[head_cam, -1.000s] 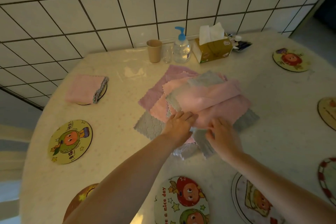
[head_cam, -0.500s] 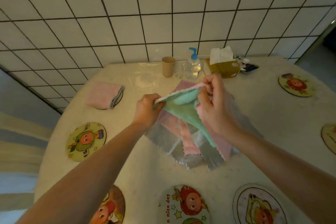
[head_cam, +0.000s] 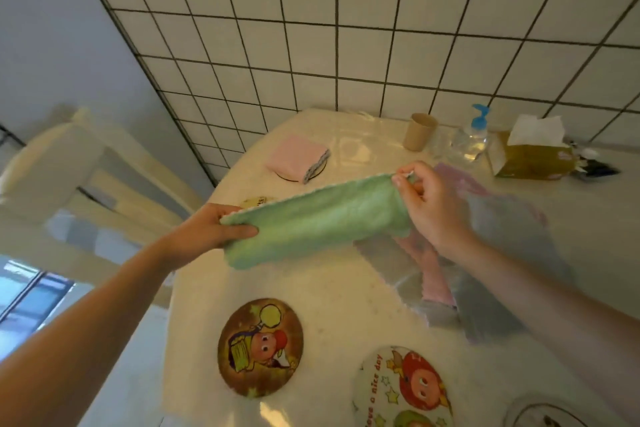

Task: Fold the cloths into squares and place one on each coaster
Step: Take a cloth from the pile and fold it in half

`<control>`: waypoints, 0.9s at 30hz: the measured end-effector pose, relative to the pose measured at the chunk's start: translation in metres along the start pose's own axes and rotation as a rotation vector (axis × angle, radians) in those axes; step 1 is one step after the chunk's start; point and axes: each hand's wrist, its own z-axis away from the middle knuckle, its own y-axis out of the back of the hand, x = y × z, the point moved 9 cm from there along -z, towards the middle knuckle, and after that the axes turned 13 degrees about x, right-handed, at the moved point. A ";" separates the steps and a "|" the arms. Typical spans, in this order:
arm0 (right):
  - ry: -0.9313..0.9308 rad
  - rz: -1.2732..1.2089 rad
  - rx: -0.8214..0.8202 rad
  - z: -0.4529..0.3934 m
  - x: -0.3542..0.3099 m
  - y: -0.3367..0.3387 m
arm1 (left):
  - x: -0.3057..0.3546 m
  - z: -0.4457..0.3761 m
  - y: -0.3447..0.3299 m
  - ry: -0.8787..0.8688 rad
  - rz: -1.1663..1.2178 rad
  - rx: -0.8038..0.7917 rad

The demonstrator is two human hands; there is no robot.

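Above the tabletop (head_cam: 346, 295), both hands have drawn the green cloth (head_cam: 318, 218) out long, left hand (head_cam: 207, 229) low, right hand (head_cam: 426, 204) higher, fingers pinching each end.

The green cloth (head_cam: 318, 218) hides most of a coaster (head_cam: 258, 202) behind it. A folded pink cloth (head_cam: 297, 157) covers most of its own coaster. The bottom edge cuts off the white cartoon coaster (head_cam: 401, 388) and another (head_cam: 550, 414) at the corner. The cloth pile (head_cam: 485, 267) is motion-blurred, partly behind the right hand (head_cam: 427, 204).
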 end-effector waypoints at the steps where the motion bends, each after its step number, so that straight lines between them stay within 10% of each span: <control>1: -0.017 -0.020 -0.020 0.001 0.000 -0.007 | -0.012 0.007 -0.001 0.095 0.063 -0.084; 7: -0.108 -0.053 -0.160 0.004 0.013 -0.056 | -0.055 0.035 0.013 0.369 0.333 -0.273; 16: -0.270 0.246 -0.426 0.045 0.103 -0.136 | -0.150 -0.023 0.038 0.372 0.074 0.237; 27: -0.372 0.435 -0.345 0.028 0.197 -0.201 | -0.156 -0.090 0.032 0.256 -0.371 0.425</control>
